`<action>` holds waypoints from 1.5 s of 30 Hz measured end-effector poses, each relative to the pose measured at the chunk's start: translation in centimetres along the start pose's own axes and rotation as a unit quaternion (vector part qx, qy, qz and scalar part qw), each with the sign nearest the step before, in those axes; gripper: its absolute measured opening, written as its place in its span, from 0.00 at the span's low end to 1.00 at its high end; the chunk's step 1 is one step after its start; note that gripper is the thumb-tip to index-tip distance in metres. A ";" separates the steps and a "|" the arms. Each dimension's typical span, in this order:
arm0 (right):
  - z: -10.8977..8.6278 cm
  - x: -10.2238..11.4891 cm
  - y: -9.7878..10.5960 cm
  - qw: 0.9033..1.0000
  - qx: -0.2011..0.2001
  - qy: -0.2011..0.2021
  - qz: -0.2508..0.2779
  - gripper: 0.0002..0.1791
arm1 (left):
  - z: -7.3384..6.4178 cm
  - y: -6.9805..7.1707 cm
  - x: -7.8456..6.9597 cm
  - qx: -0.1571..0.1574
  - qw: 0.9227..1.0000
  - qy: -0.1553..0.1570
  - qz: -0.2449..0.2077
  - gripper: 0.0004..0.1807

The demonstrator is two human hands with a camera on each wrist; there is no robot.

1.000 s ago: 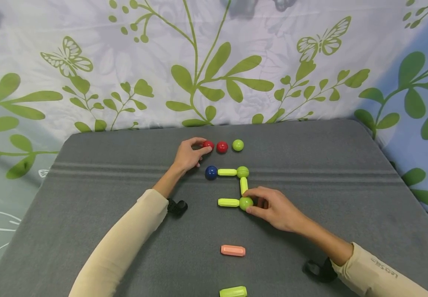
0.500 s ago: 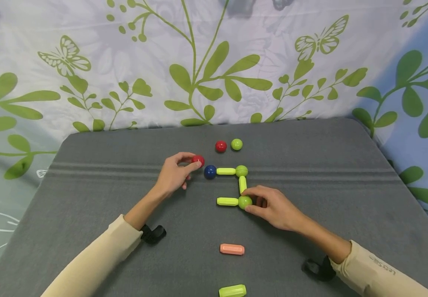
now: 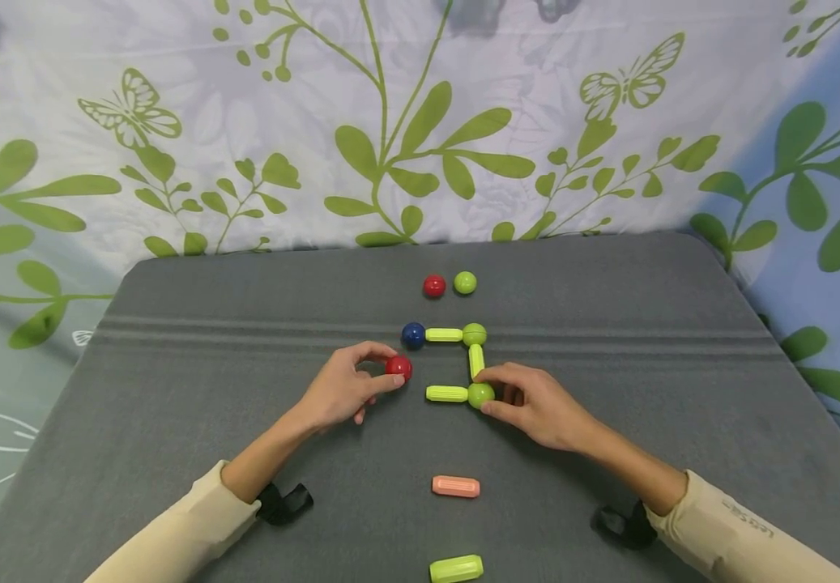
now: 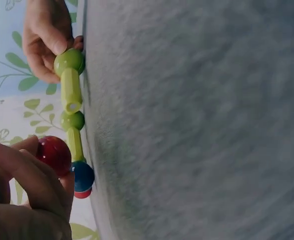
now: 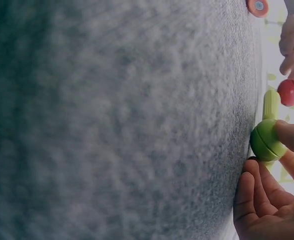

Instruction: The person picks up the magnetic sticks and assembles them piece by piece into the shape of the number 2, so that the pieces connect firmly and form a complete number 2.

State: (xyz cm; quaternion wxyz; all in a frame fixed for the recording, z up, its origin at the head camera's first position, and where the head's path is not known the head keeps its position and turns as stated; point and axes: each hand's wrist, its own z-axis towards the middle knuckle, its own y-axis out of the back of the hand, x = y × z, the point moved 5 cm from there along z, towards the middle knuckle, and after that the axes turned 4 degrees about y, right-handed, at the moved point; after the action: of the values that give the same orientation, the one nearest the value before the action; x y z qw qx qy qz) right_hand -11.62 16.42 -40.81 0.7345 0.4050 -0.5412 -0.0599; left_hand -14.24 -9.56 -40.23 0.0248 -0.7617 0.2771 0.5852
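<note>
Gray tabletop (image 3: 645, 324) with a part-joined chain (image 3: 476, 361): right fingers (image 3: 503, 373) pinch its green ball (image 3: 481, 396), left fingers (image 3: 385, 383) pinch an unattached red ball (image 3: 399, 367) near its bare-ended stick (image 3: 446, 393), loose balls (image 3: 434, 286) beyond the fingers, loose sticks (image 3: 455, 486) nearer.

Place: can't tell if home or work | fuzzy gray tabletop (image 3: 609, 316) with round far corners | big pale cloth (image 3: 522, 73) with green leaves (image 3: 427, 118) and butterflies (image 3: 624, 84) goes up behind the far edge

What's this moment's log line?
left grip: holds glossy red ball; right grip: holds glossy green ball; ribbed yellow rod: touching that green ball
</note>
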 end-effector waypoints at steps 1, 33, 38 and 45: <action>0.0 0.0 0.0 1.000 0.001 -0.001 0.000 0.17 | -0.1 -0.1 0.2 0.002 1.000 0.002 0.004 0.21; 0.0 0.1 0.0 1.000 0.000 0.003 0.000 0.16 | -0.3 -2.5 0.6 0.049 0.998 -0.009 0.035 0.19; 0.0 0.1 0.0 1.000 0.001 0.001 0.003 0.16 | -0.7 -2.2 -0.1 0.014 0.998 -0.033 0.060 0.20; 0.1 0.1 0.0 1.000 0.002 0.005 0.001 0.17 | -2.4 -3.3 -1.6 0.017 0.996 -0.071 0.057 0.19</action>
State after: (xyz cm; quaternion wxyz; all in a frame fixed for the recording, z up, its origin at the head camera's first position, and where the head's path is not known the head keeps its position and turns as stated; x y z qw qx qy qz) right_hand -11.63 16.31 -40.73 0.7365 0.4063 -0.5380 -0.0556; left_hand -10.92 -7.05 -38.97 0.0238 -0.7005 0.3278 0.6335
